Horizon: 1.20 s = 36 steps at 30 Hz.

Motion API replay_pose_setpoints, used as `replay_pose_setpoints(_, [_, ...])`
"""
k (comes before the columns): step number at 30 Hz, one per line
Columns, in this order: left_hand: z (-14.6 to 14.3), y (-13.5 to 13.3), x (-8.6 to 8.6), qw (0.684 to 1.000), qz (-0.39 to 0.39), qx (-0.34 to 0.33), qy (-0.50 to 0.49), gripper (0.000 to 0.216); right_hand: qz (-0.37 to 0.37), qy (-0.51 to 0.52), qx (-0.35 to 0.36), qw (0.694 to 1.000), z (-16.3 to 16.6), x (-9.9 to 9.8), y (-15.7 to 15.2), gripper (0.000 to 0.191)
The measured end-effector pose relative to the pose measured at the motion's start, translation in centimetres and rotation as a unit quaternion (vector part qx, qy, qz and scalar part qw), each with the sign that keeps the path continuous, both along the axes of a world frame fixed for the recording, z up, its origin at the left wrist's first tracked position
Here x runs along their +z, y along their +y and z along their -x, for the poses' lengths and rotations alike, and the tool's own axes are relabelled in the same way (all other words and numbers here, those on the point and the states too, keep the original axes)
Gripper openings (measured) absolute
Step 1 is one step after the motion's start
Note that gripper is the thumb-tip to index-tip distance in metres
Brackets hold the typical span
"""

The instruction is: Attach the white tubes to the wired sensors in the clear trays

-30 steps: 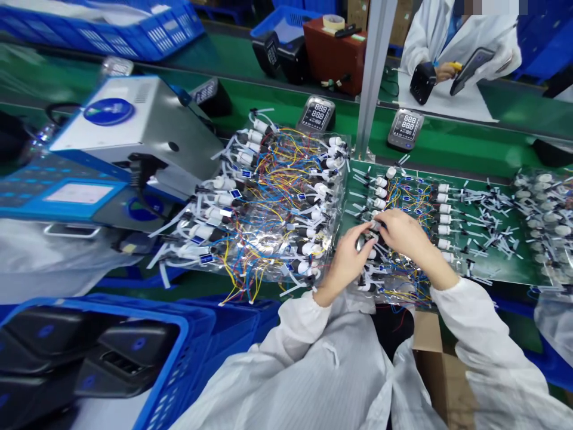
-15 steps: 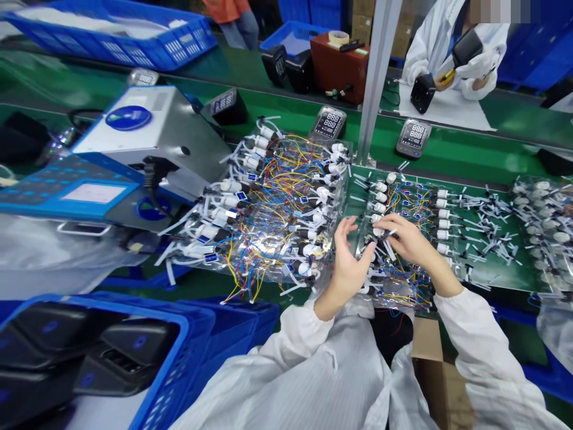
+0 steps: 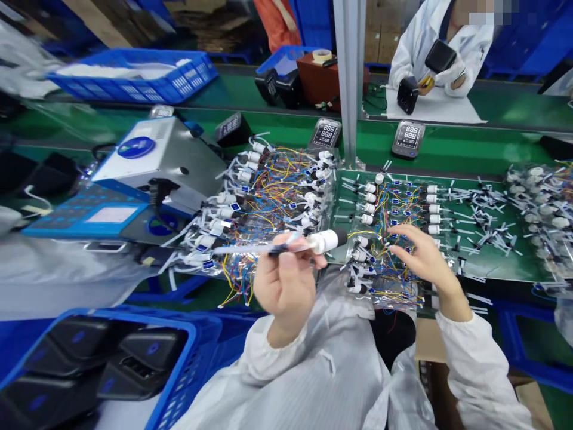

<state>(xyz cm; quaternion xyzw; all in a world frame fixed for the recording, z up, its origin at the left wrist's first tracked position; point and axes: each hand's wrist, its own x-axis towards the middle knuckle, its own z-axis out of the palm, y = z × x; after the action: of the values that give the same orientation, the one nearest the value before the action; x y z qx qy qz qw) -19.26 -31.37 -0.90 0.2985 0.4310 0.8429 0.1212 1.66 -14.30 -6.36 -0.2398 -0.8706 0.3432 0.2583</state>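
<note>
So, a white cylinder (image 3: 324,242) in the left hand (image 3: 286,285).

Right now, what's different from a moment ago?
The left hand has moved left and up, carrying a white part away from the row. The right hand is now open over the wires. The displays and machine stayed put.

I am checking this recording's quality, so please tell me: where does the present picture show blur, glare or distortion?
All in the head view: glints on the clear plastic under the wires; at lower left, dark cases look soft and stretched; left hand and its white-and-black part look clearer; mosaic blocks at top right.
</note>
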Motion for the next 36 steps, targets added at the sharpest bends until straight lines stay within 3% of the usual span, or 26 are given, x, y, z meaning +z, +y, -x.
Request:
replay_pose_setpoints(3, [0.6,-0.4,1.5,0.998,-0.051,-0.018,-0.012,0.021,0.0,-0.04,0.019,0.999,-0.2,-0.7,-0.9,0.033])
replay_pose_setpoints(8, [1.3,-1.1,1.4,0.996,-0.074,-0.044,-0.004,0.019,0.01,-0.016,0.022,1.0,1.2,-0.3,-2.8,0.045])
replay_pose_setpoints(11, [2.1,-1.6,1.3,0.994,-0.105,-0.033,0.001,0.019,0.042,0.002,0.022,0.999,1.5,0.3,-3.0,0.032])
replay_pose_setpoints(14, [2.9,-1.8,1.4,0.991,-0.131,-0.028,0.016,0.019,0.137,0.034,-0.032,0.989,1.7,0.7,-2.8,0.021])
replay_pose_setpoints(16, [3.3,-2.0,1.4,0.99,-0.127,-0.052,0.025,0.019,0.185,0.03,-0.073,0.979,2.1,1.0,-2.9,0.028])
replay_pose_setpoints(19, [3.7,-2.6,1.2,0.987,-0.124,-0.093,0.043,0.022,0.208,-0.011,-0.052,0.977,3.7,1.0,-3.0,0.048])
replay_pose_setpoints(21, [4.1,-3.4,0.9,0.982,-0.137,-0.117,0.056,0.024,0.258,0.022,-0.046,0.965,4.8,0.7,-3.0,0.054])
replay_pose_setpoints(23, [4.8,-4.2,0.6,0.975,-0.162,-0.138,0.066,0.033,0.361,0.128,-0.056,0.922,5.5,0.5,-2.7,0.048])
replay_pose_setpoints(26, [6.0,-4.7,0.1,0.966,-0.214,-0.126,0.067,0.053,0.508,0.335,-0.08,0.79,5.4,0.5,-1.8,0.039])
replay_pose_setpoints(28, [6.6,-4.5,-0.2,0.963,-0.237,-0.106,0.065,0.06,0.55,0.436,-0.116,0.703,4.7,0.6,-1.0,0.029])
replay_pose_setpoints(30, [6.8,-3.9,-0.4,0.968,-0.229,-0.086,0.061,0.061,0.56,0.495,-0.168,0.643,3.8,0.7,-0.1,0.015])
replay_pose_setpoints(33, [6.4,-3.3,-0.4,0.981,-0.178,-0.065,0.043,0.044,0.55,0.531,-0.213,0.609,2.2,1.3,0.5,0.006])
replay_pose_setpoints(36, [5.1,-3.1,-0.4,0.986,-0.123,-0.114,0.017,0.023,0.522,0.544,-0.193,0.627,0.4,2.9,-0.2,0.006])
